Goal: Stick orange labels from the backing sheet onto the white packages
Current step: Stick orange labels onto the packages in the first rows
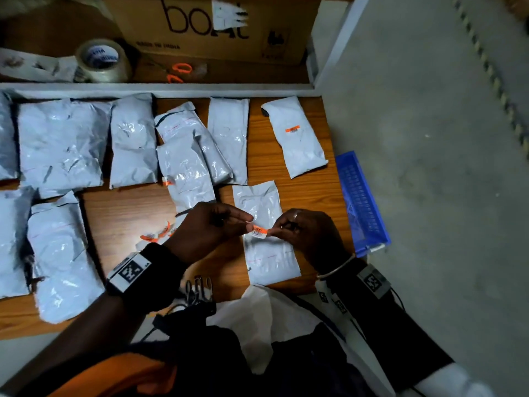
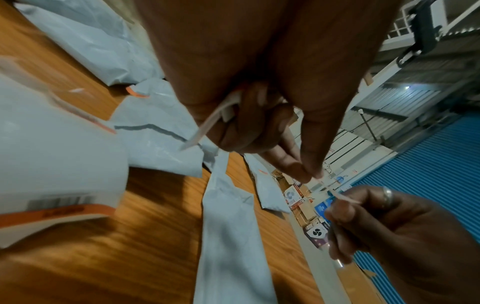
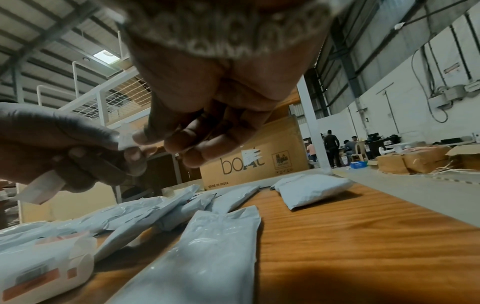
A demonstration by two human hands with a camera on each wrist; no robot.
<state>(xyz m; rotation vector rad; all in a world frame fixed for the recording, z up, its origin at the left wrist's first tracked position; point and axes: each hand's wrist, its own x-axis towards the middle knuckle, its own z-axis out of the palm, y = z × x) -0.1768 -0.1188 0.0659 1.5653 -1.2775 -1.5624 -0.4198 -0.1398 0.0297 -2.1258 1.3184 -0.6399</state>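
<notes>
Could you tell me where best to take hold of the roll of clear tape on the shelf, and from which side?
Grip the tape roll by its outer rim, from above and the front. It lies nearly flat with its core hole facing up, and a cardboard box stands close behind it.

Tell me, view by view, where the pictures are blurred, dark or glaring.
Head view: glare on the white packages, corners dark, floor edge smeared. Left wrist view: backing sheet nearby is motion-blurred, left hand fills the top. Right wrist view: bracelet out of focus, dark shadow on the table.
</notes>
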